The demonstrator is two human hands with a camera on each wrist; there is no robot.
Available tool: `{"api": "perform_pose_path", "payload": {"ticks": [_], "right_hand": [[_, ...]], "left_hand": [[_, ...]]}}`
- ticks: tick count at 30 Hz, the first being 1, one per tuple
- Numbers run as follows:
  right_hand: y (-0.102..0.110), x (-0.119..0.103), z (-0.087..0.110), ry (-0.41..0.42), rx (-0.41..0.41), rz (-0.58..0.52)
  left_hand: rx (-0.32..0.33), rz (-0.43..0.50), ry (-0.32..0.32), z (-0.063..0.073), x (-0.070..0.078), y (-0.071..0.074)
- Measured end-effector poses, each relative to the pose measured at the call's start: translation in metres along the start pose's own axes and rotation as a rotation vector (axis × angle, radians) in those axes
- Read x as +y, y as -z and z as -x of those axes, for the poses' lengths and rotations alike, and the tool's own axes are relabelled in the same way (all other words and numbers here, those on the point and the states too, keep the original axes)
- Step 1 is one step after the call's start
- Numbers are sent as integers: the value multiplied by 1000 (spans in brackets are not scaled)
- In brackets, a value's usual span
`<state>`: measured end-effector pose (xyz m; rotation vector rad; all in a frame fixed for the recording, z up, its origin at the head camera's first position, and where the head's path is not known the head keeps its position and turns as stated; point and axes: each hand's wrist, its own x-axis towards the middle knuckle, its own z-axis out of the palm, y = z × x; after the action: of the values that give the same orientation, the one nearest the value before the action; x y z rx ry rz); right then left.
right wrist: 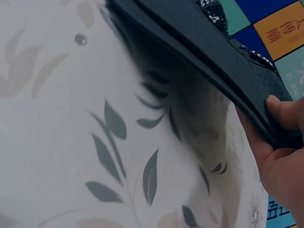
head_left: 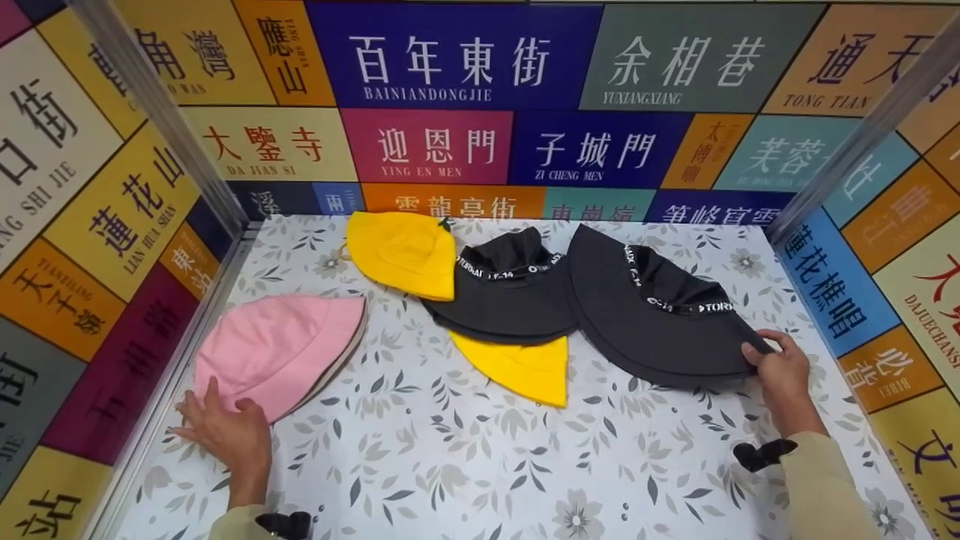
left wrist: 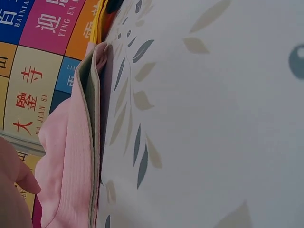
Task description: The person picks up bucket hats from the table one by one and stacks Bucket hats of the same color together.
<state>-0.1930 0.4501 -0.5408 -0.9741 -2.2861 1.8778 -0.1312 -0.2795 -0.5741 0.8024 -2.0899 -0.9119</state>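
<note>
Left wall (head_left: 82,225): coloured sign panels with large characters and smaller Latin letters, meeting a metal post (head_left: 161,112) at the corner.
Left hand (head_left: 229,431): at the near left side of the pink hat (head_left: 277,345), fingers spread, touching the cloth without curling round it; the sleeve behind it is pale.
Pink hat: on the left part of the table, crown to the left, brim edge to the right, a pale inner layer showing along that edge.
Upper yellow hat (head_left: 401,255): towards the back, its right side lying over the left side of the middle black hat (head_left: 510,311).
Middle black hat: near the centre, with white letters on its band.
Lower yellow hat (head_left: 529,367): partly covered by the middle black hat, 1 yellow wedge showing in front.
Table (head_left: 420,472): white covering with grey leaves and flowers, carrying all 5 hats.
Right black hat (head_left: 660,341): right of centre, also with a white-lettered band; its left edge meets the middle black hat's outline, though I cannot tell whether the 2 touch.
Right hand (head_left: 784,367): pinching the right black hat's brim at its right end, thumb on top, fingers beneath; in the right wrist view, the brim stands above the table.
Right wall (head_left: 892,300): more coloured sign panels.
</note>
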Motion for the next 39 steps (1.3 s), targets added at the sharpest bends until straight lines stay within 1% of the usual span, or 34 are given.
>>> {"api": "perform_pose_path", "payload": {"ticks": [3, 5, 7, 9, 11, 12, 14, 19, 23, 25, 27, 31, 34, 37, 39], "right_hand": [[-1, -10, 7, 19, -25, -72], [-2, -17, 11, 37, -37, -124], [-3, -23, 14, 62, -45, -189], [-2, -28, 17, 93, -47, -252], [-2, -33, 20, 131, -49, -291], [-2, -35, 22, 150, -47, -306], [-3, -38, 26, 190, -52, -344], [-7, -44, 35, 289, -104, -397], [-14, -51, 41, 339, -100, -443], [-18, -55, 45, 352, -92, -468], [-22, -59, 48, 370, -86, -489], [-29, -67, 56, 410, -93, -532], [-33, -70, 62, 449, -116, -562], [-37, -74, 67, 487, -148, -583], [-39, -75, 71, 508, -181, -596]], "left_hand": [[-42, 56, -8, 3, 2, -3], [-82, 107, 15, 6, 7, -5], [-166, 142, 51, 10, 17, -8], [-265, 176, 108, 14, 29, -11], [-361, 206, 155, 17, 42, -15], [-398, 222, 165, 19, 47, -18], [-447, 251, 171, 22, 57, -23], [-535, 296, 176, 34, 74, -38], [-601, 299, 168, 46, 84, -48], [-618, 292, 152, 51, 88, -53], [-621, 288, 143, 55, 92, -57], [-638, 296, 176, 60, 98, -64], [-674, 300, 192, 64, 103, -67], [-712, 306, 180, 70, 109, -70], [-745, 312, 188, 74, 114, -73]]}}
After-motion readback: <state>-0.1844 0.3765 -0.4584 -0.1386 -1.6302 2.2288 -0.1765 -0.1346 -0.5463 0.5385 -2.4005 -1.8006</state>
